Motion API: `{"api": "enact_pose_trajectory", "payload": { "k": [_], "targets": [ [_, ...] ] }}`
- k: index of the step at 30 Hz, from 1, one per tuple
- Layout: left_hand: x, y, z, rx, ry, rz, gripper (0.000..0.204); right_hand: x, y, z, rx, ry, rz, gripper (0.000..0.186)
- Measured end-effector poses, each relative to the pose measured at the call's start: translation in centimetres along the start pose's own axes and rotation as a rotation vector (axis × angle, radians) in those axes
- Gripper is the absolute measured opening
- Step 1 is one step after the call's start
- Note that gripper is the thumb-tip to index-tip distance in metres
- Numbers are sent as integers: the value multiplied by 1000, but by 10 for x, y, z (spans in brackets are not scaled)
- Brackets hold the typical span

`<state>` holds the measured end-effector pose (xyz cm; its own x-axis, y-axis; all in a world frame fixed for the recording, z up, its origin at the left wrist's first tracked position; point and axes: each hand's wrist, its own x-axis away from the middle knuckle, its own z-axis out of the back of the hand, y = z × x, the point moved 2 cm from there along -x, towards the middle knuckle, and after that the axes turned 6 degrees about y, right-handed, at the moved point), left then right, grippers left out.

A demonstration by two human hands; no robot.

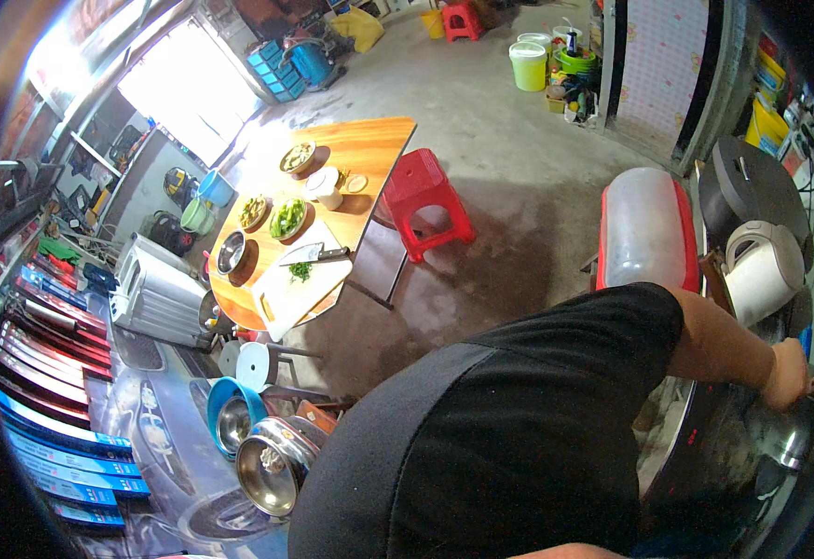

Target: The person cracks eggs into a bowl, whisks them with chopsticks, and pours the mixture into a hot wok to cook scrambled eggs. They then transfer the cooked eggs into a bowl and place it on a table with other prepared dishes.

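My left arm, in a black short sleeve, reaches across to the far right. My left hand [785,374] is over the counter there, its fingers curled down and closed at the dim rim of the picture. What they hold is hidden. Just below the hand is a shiny metal vessel [784,436], perhaps a pot or its lid. A white electric kettle [763,272] stands beyond the hand, beside a large dark round lid or pan [750,191]. A strip of bare skin shows at the lower edge, but my right hand is out of the picture.
A wooden table [374,149] carries bowls of cut vegetables, a cutting board [306,287], a knife [318,254] and chopped greens [300,271]. A red stool [425,200] stands beside it. A red-and-clear bin [647,233] adjoins the counter. Metal basins [265,477] sit lower left.
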<state>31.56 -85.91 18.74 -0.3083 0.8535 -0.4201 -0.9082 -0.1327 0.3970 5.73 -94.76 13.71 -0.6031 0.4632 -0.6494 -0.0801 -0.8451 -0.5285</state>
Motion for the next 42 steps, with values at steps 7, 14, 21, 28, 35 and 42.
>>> {"api": "enact_pose_trajectory", "payload": {
  "k": [7, 14, 21, 28, 35, 42],
  "targets": [
    [-6, 28, 18, -69, 11, -142, 28, 10, 9, 30, 37, 32, 32, 24],
    [1, 25, 27, -475, 63, -236, 23, 79, -21, 127, 293, 90, 34, 23],
    [14, -1, 48, -41, 606, -184, 60, 64, -57, 108, 94, 187, -95, 21],
    [22, -1, 42, 21, 715, -266, 66, 76, -54, 98, -140, 307, -439, 19],
    [30, -10, 46, -3, 673, -321, 68, 73, -19, 76, -388, 540, -856, 17],
    [36, -2, 51, -110, 601, -439, 76, 63, -24, 49, -499, 530, -930, 21]
  ]
}}
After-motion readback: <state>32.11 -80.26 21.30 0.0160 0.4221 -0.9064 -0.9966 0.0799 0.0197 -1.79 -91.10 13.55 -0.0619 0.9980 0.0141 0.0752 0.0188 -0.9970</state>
